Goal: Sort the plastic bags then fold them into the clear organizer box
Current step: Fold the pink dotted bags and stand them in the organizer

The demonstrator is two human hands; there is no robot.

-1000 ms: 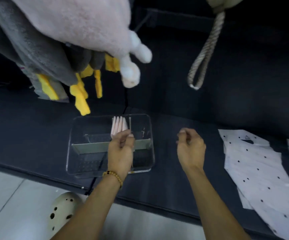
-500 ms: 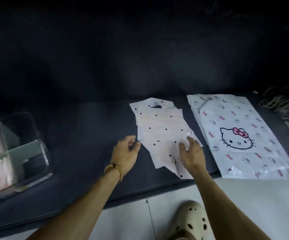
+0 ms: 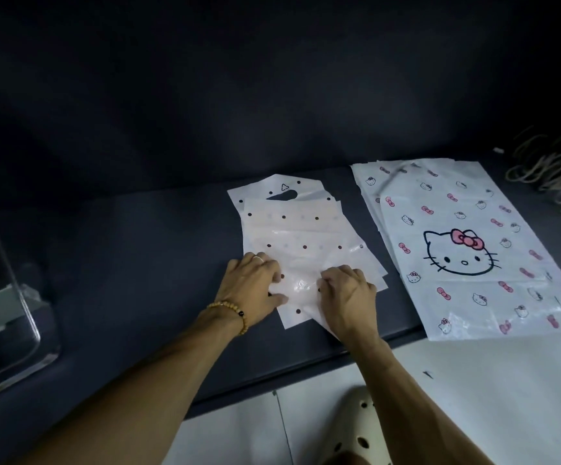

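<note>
- The polka-dot bags lie as a flat, fanned stack on the dark desk, just right of frame centre.
- Long axis of the stack: from about 11 o'clock at the far end to 5 o'clock at the near end. The handle cut-out end points to 11 o'clock, away from the person; the bottom end points toward the near desk edge.
- The left hand rests on the near left part of the stack. The fingers are bent and press the top sheet; the thumb lies along the plastic. It cannot be determined whether this grip pinches the sheet or only presses it.
- The right hand sits on the near right part of the stack. The fingers are curled, and the top sheet is bunched and lifted at the fingertips; this grip is closed on the plastic.
- The two hands are close together, at roughly 6 o'clock of the stack.
- The Hello Kitty bags lie flat at 3 o'clock of the dotted stack, not touching it. Long axis near parallel, 11 to 5 o'clock; the near end overhangs the desk edge.
- The clear organizer box stands at 9 o'clock, well apart, cut by the frame's left edge.
- A beaded bracelet is on the left wrist.
- A cream perforated shoe is on the light floor at 6 o'clock.
</note>
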